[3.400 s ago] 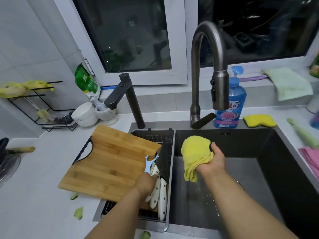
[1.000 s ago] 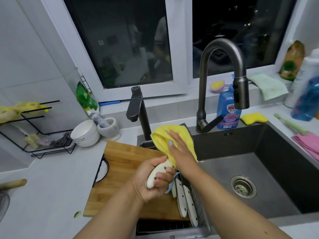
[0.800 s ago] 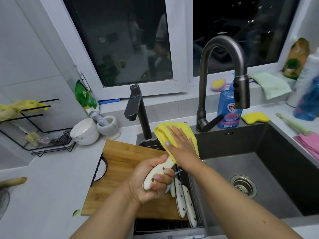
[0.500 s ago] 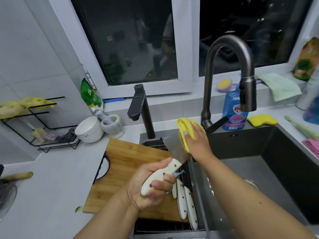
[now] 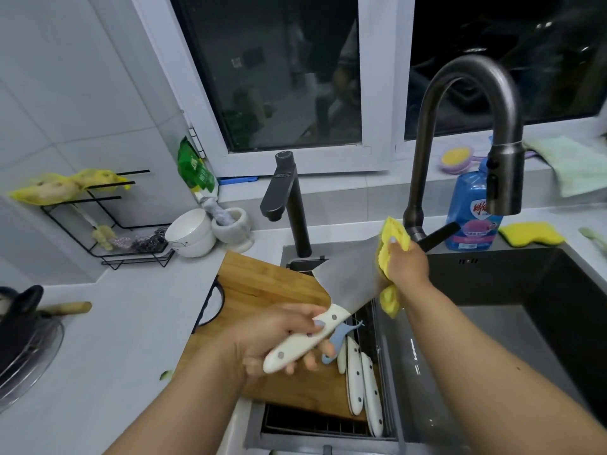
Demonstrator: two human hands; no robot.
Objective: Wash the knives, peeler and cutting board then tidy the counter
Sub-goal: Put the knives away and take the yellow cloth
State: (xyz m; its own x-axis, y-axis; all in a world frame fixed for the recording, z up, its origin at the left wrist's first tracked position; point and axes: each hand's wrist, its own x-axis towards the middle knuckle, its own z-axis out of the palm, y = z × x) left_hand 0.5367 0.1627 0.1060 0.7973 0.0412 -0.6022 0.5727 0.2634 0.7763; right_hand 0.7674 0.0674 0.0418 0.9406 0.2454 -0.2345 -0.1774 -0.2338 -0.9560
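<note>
Cleaver (image 5: pixel 348 277), broad steel, white-handled

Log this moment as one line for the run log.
left hand: grips cleaver handle | right hand: wipes blade with yellow cloth

A broad cleaver (image 5: pixel 345 284) with a white riveted handle slants up toward frame centre, gripped by the left hand (image 5: pixel 276 339); the right hand (image 5: pixel 405 266) presses a yellow cloth (image 5: pixel 391 251) on its blade tip. Below lie white-handled knives (image 5: pixel 361 382), a blue peeler (image 5: pixel 338 339) and the wooden cutting board (image 5: pixel 262 290).
</note>
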